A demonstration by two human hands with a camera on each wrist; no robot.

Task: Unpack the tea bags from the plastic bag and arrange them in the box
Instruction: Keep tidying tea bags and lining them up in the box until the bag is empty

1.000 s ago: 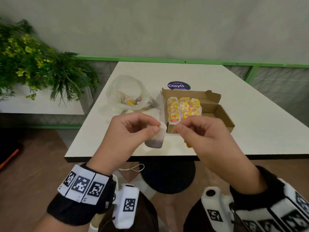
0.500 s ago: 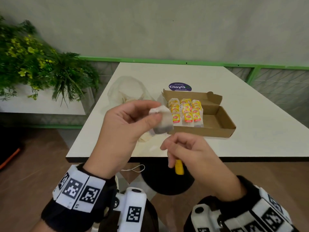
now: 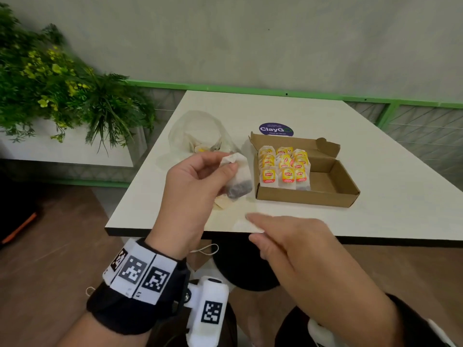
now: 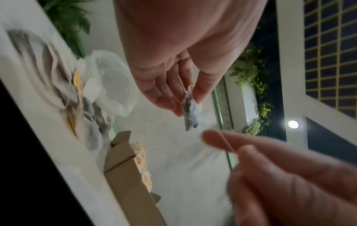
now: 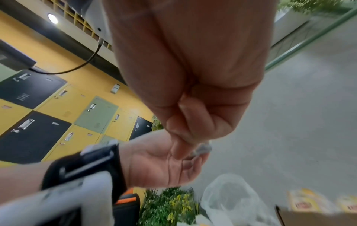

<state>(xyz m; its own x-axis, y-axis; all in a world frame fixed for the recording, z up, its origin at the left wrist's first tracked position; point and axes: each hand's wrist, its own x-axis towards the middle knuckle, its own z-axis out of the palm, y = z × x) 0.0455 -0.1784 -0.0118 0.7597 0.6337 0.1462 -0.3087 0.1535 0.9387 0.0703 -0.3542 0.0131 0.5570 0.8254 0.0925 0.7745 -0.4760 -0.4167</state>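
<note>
Task partly complete. The box (image 3: 325,194) sits open on the bench (image 3: 400,196), its left part filled with upright rows of tea bags (image 3: 284,169), yellow tags facing forward; its right part is bare cardboard, so room remains. The plastic bag (image 3: 198,132), just left of the box, holds a few more items, seen only dimly through the film, and in the left wrist view several loose bags (image 4: 81,107) lie on the bench at its mouth. The left hand (image 3: 193,189) pinches one tea bag (image 3: 238,179) by its top edge between thumb and fingers, held above the bench near the box's left wall. The right hand (image 3: 295,249), below it at the bench edge, has thumb and forefinger closed together, apparently on the bag's string (image 4: 226,141), though the tag is not visible. Remaining, by judgement: seat this bag, then transfer the rest.
</note>
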